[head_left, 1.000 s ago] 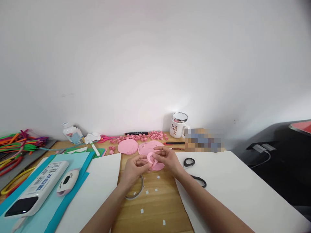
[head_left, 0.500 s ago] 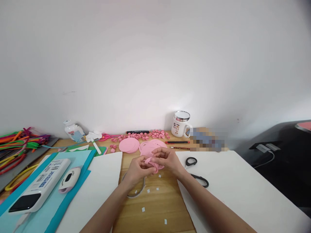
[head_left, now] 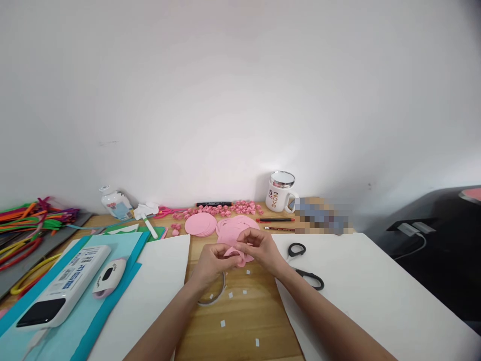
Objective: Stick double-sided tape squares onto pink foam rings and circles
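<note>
Now I'm pinching the curled pink paper (head_left: pixel 242 260) with the left hand (head_left: pixel 210 261) from its left, the right hand (head_left: pixel 263 249) from its right, pink discs (head_left: pixel 230 231) lying just on its far side.

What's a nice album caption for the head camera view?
Left hand and right hand pinch curled pink paper above a wooden table, pink discs behind.
</note>
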Demonstrator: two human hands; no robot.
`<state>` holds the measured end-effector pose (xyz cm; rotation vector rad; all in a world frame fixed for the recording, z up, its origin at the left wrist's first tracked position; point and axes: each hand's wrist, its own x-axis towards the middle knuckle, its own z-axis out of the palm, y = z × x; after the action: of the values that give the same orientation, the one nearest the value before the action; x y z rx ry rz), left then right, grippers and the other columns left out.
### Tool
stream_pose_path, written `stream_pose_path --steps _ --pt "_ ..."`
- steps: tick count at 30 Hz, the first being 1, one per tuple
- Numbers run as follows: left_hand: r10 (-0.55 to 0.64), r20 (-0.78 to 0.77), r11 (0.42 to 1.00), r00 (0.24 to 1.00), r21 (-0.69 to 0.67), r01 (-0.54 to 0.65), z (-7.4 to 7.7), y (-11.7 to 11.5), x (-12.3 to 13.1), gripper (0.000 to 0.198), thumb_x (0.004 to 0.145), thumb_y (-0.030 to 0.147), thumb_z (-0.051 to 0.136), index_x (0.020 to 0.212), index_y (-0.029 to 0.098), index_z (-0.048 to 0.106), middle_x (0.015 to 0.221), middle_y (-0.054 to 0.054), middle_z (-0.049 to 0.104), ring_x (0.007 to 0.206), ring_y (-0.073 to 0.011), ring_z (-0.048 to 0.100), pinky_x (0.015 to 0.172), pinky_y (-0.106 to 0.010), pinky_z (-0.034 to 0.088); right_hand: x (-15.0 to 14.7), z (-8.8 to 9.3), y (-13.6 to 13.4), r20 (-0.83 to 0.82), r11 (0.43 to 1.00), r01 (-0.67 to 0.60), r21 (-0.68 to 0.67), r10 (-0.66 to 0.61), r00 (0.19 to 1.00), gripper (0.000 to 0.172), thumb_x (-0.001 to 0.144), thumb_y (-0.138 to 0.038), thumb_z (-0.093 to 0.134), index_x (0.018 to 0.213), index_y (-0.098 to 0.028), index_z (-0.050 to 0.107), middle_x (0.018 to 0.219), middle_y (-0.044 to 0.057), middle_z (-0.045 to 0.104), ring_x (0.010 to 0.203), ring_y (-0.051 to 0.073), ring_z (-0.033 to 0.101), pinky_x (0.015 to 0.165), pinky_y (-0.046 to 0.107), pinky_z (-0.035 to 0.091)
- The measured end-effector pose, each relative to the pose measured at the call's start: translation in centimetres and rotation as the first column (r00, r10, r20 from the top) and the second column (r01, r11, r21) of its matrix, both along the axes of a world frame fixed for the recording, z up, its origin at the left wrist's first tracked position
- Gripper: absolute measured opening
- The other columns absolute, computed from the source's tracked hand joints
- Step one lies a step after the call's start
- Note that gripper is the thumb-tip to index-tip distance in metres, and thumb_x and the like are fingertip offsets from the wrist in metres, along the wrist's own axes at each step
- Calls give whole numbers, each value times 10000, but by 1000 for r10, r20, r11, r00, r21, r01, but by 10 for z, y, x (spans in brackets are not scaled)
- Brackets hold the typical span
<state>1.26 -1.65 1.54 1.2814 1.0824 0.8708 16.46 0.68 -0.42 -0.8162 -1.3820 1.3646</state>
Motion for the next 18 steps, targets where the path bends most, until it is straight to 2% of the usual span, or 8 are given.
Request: stream_pose_path --steps 3,6,9,13,18 --pt "78 12 997 997 -23 -78 0 1 -1 169 600 276 691 650 118 659 613 -39 655 571 -144 570 440 -187 397 0 2 -1 -3 999 -37 36 37 999 195 668 -346 654 700 -162 596 560 -19 572 506 91 516 489 212 419" --pt "193 69 980 979 -59 -189 -1 3 -2 202 584 302 701 667 121 668 603 -33 655 541 -146 573 426 -200 420 1 4 -2 -23 994 -76 74 78 997 160 692 -309 641 774 -173 632 709 14 622 650 118 565 614 245 469" --pt "287 158 958 945 -55 -282 -2 6 -2 200 552 272 726 666 114 680 598 -33 664 543 -141 586 514 -226 471 2 4 -2 -6 989 -103 108 105 994 234 646 -280 683 858 -191 641 851 32 613 769 143 563 707 278 479" --pt "300 223 954 928 -97 -285 -2 8 -3 254 522 246 748 732 117 687 662 -47 687 585 -156 607 593 -266 498 2 0 0 54 990 -69 123 62 997 248 679 -291 648 910 -203 643 825 29 594 733 131 548 664 268 477" --pt "259 143 966 955 -47 -255 1 4 -2 283 519 244 755 764 125 679 671 -46 689 604 -157 613 552 -237 489 2 -4 2 30 997 6 72 -9 1000 220 697 -304 619 885 -191 633 735 14 592 638 118 547 612 268 472"
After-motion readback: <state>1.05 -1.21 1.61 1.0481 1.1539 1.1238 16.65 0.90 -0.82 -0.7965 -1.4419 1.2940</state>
